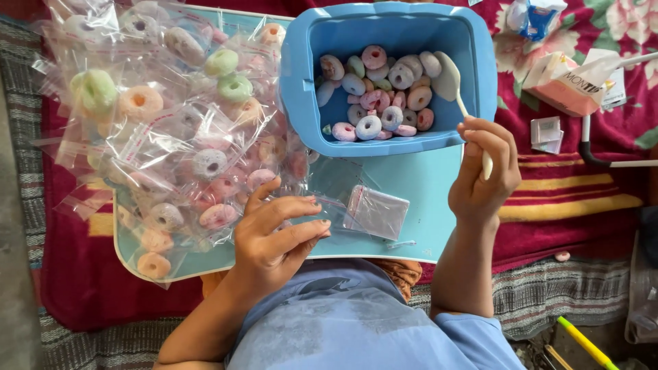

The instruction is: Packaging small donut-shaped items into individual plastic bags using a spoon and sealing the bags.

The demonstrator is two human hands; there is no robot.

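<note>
Light blue short-sleeved shirt, sleeves ending above the elbows, forearms bare. Orange-brown patterned cloth shows at the lap under the shirt hem. Left hand [274, 236] has dark-painted nails; right hand [483, 171] bare, no rings or watch.

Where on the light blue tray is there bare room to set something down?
The tray is bare below the blue tub, between the small empty bags and the right hand holding the spoon. A thin strip along the near edge is free too. The left half is crowded with bagged ring candies, where the left hand rests.
</note>
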